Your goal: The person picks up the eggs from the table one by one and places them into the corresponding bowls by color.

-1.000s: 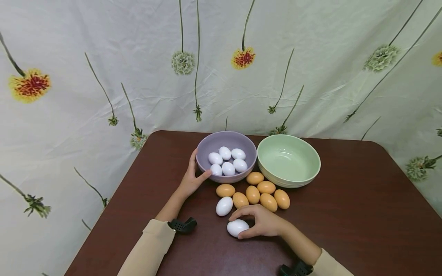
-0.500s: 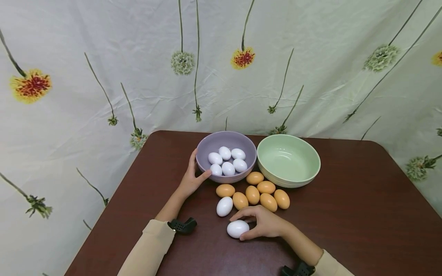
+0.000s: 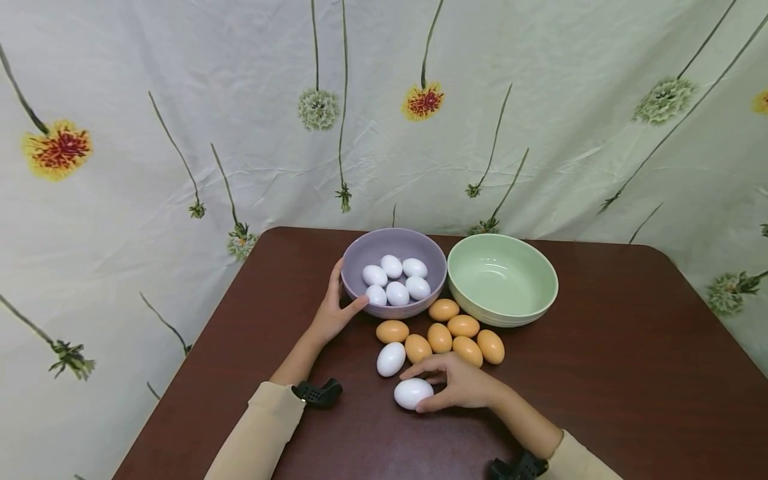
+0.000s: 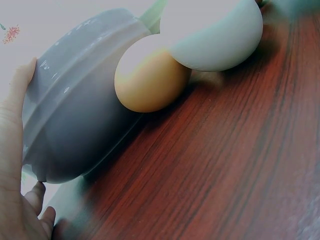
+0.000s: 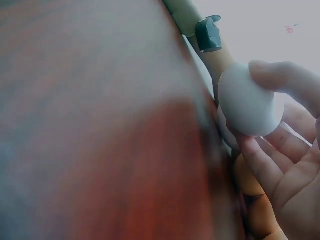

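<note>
My left hand (image 3: 331, 315) grips the left side of a purple bowl (image 3: 393, 241), its thumb at the front rim and its fingers along the outer wall. Several white eggs (image 3: 397, 293) lie inside that bowl. Near the front of the table, my right hand (image 3: 459, 383) pinches a white egg (image 3: 413, 394) between thumb and fingers; the right wrist view shows this egg (image 5: 250, 102) with the fingertips against it. Another white egg (image 3: 391, 359) rests just behind it on the table, beside a group of orange-brown eggs (image 3: 440, 338).
A light green bowl (image 3: 501, 277) stands right against the purple one, with no eggs inside. The dark red-brown table (image 3: 612, 347) has rounded far corners. Behind it hangs a white cloth (image 3: 252, 60) printed with flowers.
The white egg in my right hand has shifted very slightly away from me, toward the other eggs. My left hand and both bowls have stayed where they were.
</note>
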A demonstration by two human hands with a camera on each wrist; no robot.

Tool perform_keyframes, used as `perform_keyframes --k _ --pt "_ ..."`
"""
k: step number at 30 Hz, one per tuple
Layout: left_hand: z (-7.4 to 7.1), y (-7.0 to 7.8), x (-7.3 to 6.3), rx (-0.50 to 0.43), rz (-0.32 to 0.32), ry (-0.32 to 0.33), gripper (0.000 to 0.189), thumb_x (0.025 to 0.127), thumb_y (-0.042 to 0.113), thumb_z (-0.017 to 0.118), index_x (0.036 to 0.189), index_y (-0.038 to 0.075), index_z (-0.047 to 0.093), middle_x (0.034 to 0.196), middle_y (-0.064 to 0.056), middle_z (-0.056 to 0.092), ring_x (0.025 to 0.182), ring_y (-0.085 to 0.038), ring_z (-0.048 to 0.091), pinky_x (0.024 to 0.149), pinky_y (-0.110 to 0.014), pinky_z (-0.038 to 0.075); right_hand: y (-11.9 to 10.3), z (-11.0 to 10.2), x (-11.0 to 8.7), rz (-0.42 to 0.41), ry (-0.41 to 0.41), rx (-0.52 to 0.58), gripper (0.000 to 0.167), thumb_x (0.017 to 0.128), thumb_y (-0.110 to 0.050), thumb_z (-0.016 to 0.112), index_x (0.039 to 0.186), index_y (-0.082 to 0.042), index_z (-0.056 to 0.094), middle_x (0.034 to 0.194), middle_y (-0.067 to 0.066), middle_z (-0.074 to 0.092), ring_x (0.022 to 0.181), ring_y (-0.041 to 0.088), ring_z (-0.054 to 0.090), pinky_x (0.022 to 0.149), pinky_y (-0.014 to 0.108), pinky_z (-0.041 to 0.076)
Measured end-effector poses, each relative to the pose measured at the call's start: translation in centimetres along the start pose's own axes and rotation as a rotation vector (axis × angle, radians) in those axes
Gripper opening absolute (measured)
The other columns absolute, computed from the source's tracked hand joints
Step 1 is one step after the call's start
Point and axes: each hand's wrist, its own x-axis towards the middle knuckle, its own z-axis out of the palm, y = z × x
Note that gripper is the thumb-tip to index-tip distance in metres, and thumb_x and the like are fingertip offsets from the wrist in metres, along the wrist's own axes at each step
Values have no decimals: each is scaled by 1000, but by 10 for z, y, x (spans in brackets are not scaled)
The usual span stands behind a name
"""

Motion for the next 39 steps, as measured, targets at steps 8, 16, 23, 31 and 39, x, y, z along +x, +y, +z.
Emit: perform_keyframes --k 8,16,23,31,39 --pt "0 -1 1 -2 15 -4 91 90 5 65 155 1 1 160 -22 6 145 -37 13 114 -53 13 -11 -9 9 2 7 5 40 83 -9 78 119 3 66 113 11 68 105 11 60 93 31 48" --pt "-1 -1 -1 -10 -1 -5 93 90 8 66 156 4 0 161 -19 4 146 -34 11 115 -51 12 -20 -20 24 -11 27 -13 40 81 -8 80 117 1 67 112 10 67 103 12 60 91 33 50" --pt "0 -1 0 5 -10 4 93 89 7 66 156 4 0 161 -20 4 146 -34 11 115 -51 12 -29 -32 35 14 45 -5 43 79 -6 81 118 3 66 114 12 66 99 21 63 89 34 51" --pt "0 0 0 -3 7 6 92 89 6 66 155 1 1 160 -20 7 145 -35 15 114 -52 13 -34 -49 52 -19 53 -34 43 79 -4 80 119 4 66 114 12 68 100 18 64 90 35 51" --pt "0 -1 0 -12 14 7 92 89 4 66 154 -1 1 160 -22 7 145 -36 15 114 -51 13 -40 -60 67 31 74 9 43 79 0 79 120 5 65 114 12 66 105 24 63 92 35 50"
